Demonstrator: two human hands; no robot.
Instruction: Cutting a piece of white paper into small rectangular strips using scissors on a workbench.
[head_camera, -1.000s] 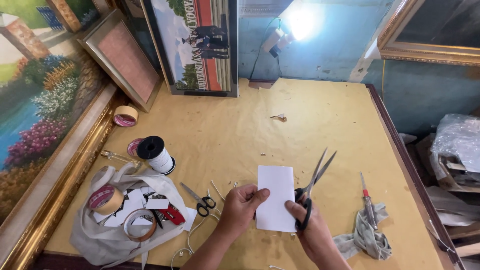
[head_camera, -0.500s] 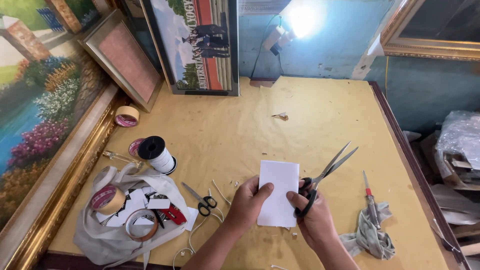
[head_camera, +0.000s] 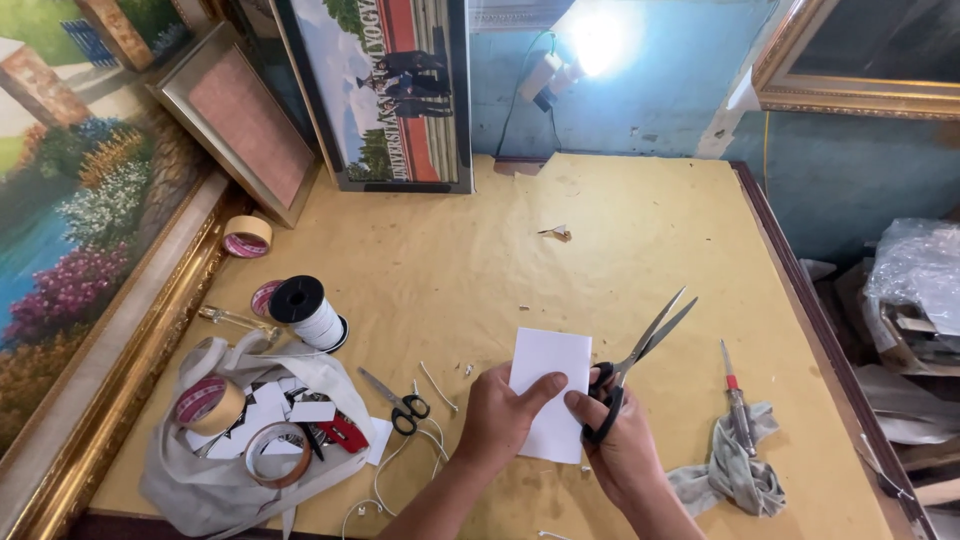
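Two hands meet over the counter (head_camera: 620, 260). Left hand (head_camera: 498, 418) pinches a white paper sheet (head_camera: 548, 385) by its lower left edge, apparently to steady it. Right hand (head_camera: 622, 440) has fingers through the loops of black-handled scissors (head_camera: 632, 365), blades parted just right of the sheet. Left of the left hand, a grey cloth bag (head_camera: 200, 480) lies open, holding tape rolls (head_camera: 210, 405) and paper scraps.

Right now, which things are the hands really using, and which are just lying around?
In use:
left hand holding the white paper
right hand holding the big scissors

Lying about:
small scissors
white spool
tape rolls
red-handled tool
grey rag
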